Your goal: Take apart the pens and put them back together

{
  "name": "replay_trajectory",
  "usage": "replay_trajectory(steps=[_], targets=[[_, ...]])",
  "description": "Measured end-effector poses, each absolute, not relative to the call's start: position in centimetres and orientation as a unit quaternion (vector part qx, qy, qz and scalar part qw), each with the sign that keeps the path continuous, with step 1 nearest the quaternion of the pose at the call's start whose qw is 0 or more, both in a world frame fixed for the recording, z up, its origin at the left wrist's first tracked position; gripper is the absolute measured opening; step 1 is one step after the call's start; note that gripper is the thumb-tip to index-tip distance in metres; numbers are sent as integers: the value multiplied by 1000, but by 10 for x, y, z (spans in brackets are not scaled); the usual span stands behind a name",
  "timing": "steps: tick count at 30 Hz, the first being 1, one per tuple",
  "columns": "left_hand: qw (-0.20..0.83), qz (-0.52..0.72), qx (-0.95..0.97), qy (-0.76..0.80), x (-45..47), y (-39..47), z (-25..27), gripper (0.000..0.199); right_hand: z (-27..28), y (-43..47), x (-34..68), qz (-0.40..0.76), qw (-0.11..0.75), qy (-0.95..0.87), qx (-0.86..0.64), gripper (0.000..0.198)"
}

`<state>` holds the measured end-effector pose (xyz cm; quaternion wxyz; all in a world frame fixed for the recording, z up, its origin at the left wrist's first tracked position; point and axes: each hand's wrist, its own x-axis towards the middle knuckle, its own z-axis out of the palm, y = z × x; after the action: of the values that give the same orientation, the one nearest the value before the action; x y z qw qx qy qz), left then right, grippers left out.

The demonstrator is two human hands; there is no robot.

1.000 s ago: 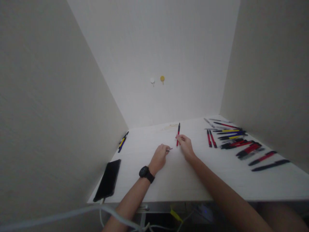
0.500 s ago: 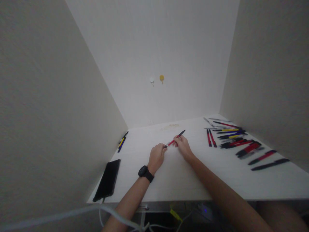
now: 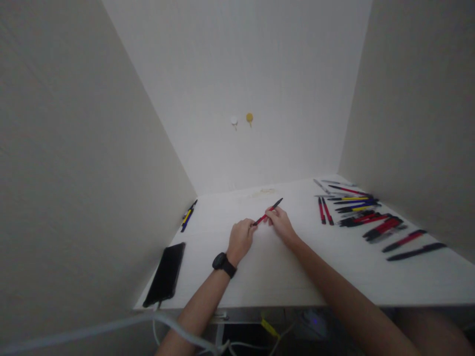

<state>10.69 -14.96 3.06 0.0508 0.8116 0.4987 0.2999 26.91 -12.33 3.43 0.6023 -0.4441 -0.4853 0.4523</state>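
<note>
A red and black pen (image 3: 261, 218) spans the gap between my two hands, slanting up to the right with its black tip pointing away. My left hand (image 3: 240, 238), with a black watch on the wrist, is closed on a small black end piece (image 3: 254, 224) at the pen's lower end. The fingers partly hide this piece, and it seems to meet the red barrel. My right hand (image 3: 281, 223) pinches the pen near the middle, just below its black part. Both hands are low over the white table (image 3: 274, 272).
Many red, black, yellow, blue and clear pens (image 3: 382, 229) lie along the right side. Two short red and black pieces (image 3: 323, 211) lie beside them. At left are several pens (image 3: 188, 215) and a black phone (image 3: 165, 274) with a white cable (image 3: 122, 324).
The red barrel has moved down and left to the black end piece, closing the gap between them. My left hand has stayed almost in place; the view has shifted slightly.
</note>
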Motion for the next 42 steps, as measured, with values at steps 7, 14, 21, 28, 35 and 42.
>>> replay_trajectory(steps=[7,14,21,28,35,42], targets=[[43,274,823,496,105,-150,32,12,27,-121,268,475,572,-510,-432,22],[-7,221,860,460,104,-155,37,15,24,-122,269,500,545,-557,-378,29],[119,218,881,404,110,-160,41,19,22,-121,266,498,562,-522,-405,32],[140,219,891,372,110,-161,42,25,22,-124,263,445,570,-529,-444,31],[130,210,893,376,111,-161,44,32,40,-137,278,88,323,-643,-688,20],[122,214,896,370,110,-160,41,31,42,-140,294,-78,178,-657,-728,38]])
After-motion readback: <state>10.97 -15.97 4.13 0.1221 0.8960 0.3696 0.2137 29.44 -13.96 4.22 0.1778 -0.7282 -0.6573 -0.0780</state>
